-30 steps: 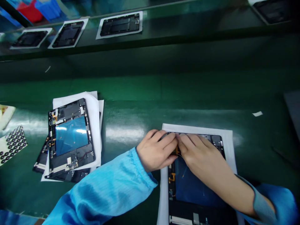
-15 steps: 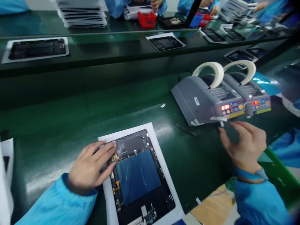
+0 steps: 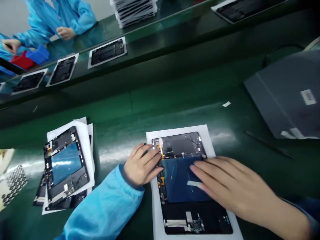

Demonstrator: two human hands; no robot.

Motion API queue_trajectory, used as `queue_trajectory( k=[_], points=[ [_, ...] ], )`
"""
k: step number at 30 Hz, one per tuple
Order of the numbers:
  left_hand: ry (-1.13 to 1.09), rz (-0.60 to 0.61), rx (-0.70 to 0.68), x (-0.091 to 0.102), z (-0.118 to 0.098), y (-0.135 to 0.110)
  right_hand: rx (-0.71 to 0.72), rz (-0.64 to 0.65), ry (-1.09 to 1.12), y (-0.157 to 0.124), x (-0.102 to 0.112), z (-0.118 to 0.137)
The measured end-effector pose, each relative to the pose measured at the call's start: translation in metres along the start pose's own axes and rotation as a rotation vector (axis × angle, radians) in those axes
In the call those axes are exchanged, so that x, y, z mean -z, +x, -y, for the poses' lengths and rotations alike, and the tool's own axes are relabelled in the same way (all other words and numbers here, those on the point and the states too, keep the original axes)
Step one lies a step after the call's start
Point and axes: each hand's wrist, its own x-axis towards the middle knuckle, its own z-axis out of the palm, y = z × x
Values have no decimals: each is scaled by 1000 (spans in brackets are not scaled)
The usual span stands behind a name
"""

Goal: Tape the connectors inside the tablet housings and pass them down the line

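Observation:
A tablet's open rear housing point(image 3: 180, 180), with a blue panel, black frame and orange flex parts, lies on a white sheet point(image 3: 210, 141). My left hand point(image 3: 142, 163) rests its fingertips on the housing's left edge near an orange flex point(image 3: 161, 153). My right hand point(image 3: 230, 183) hovers over the blue panel, slightly blurred, and a small strip of white tape point(image 3: 194, 183) shows at its fingertips. The housing's lower corners are uncovered; the panel's right part is hidden under my right hand.
To the left, a second tablet housing point(image 3: 65, 165) sits on white sheets, beside a sheet of black round stickers point(image 3: 15, 183). A grey tape dispenser point(image 3: 282, 93) and dark tweezers point(image 3: 270, 145) lie at right. A raised shelf holds housings point(image 3: 107, 51); a co-worker point(image 3: 60, 20) stands beyond.
My right hand has come back from beside the tape dispenser to above the panel, now with a white strip. My left hand stays at the housing's edge. The view has swung left.

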Motion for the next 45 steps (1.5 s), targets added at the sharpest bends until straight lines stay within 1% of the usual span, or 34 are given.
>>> queue_trajectory(
  k=[1,2,4,5,7,10,15,19,22,25,27,29,33,35,37,38,40,42,43,45],
  points=[
    [-9,1,8,-1,-1,-1,78,37,-20,22,-13,9],
    [-19,3,17,-3,-1,-3,126,42,-38,42,-23,16],
    [-44,3,28,-6,-3,-7,181,31,-71,72,-36,23],
    [-54,-1,33,-7,-3,-9,185,24,-79,81,-39,23],
    [-69,-2,48,-9,-6,-13,177,30,-87,89,-41,21],
    [-73,37,62,-9,-10,-16,160,50,-95,89,-39,17],
    [-57,137,27,-4,-14,-13,136,54,-59,89,-36,15],
    [-91,201,55,-3,-13,-12,170,42,-35,89,-32,11],
    [-168,204,101,-6,-10,-14,192,45,-40,85,-30,9],
    [-229,159,105,-9,-7,-16,182,74,-40,79,-31,7],
    [-230,153,97,-10,-6,-16,163,102,-40,76,-34,6],
    [-197,181,80,-9,-6,-15,143,131,-47,76,-38,4],
    [-135,263,22,-3,-4,-8,146,132,-49,84,-42,3],
    [-178,295,24,-2,0,-3,161,126,-45,90,-41,2],
    [-269,326,68,-2,5,2,179,127,-43,97,-38,1],
    [-321,338,102,-3,7,4,191,119,-43,99,-35,1],
    [-415,352,165,-6,11,7,216,63,-44,103,-29,-1],
    [-484,354,215,-10,13,9,256,-46,-42,103,-22,-3],
    [-508,353,233,-11,13,10,292,-98,-39,103,-19,-4],
    [-542,346,253,-12,12,11,413,-135,-53,102,-15,-5]
  ],
)
